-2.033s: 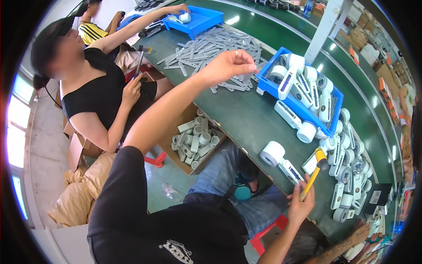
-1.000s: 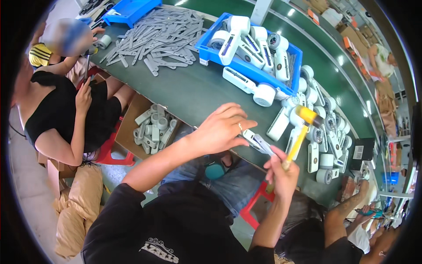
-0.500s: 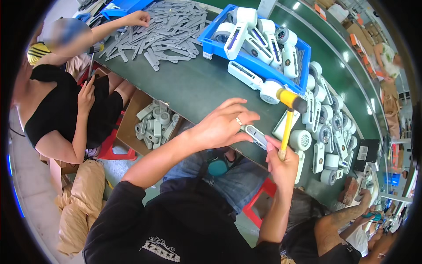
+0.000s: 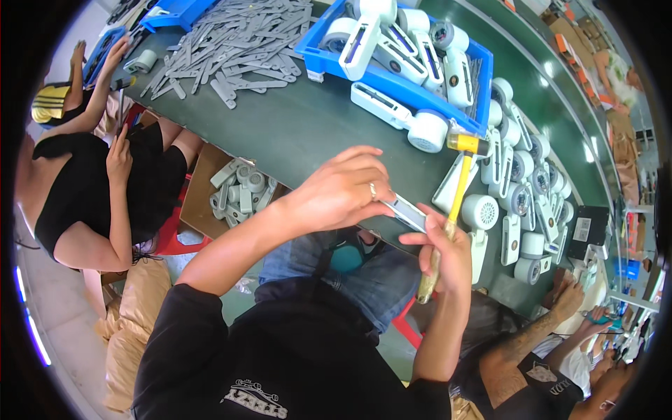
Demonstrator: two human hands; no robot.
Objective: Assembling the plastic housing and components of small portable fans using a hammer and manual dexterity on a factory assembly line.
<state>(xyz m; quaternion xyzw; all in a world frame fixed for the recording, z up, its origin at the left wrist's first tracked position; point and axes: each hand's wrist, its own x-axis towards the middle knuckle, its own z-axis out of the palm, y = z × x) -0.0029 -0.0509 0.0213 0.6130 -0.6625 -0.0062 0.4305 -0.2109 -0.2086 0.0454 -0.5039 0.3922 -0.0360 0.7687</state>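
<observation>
Between my hands lies a slim white housing piece (image 4: 406, 213) with a long grey strip along its top; its ends are partly hidden by fingers. My left hand (image 4: 343, 187), with a ring on one finger, pinches its left end. My right hand (image 4: 448, 253) holds the other end with thumb and fingers. That same right hand also has a hammer (image 4: 459, 192) tucked in it. The hammer's yellow-and-black head points up and away, and its worn handle end sticks out below the palm. Both hands are above the near edge of the green table (image 4: 301, 133).
White handheld fans (image 4: 483, 212) crowd the right side of the table. A blue crate (image 4: 315, 49) at the back holds more. Grey strips (image 4: 238, 42) are heaped back left. Below the edge stands a cardboard box (image 4: 199, 189) of parts. Co-workers sit left and right.
The hammer has tipped over in my right hand, so its handle end now shows below. My left fingers have closed onto the piece. The left co-worker's hand has left the strip heap.
</observation>
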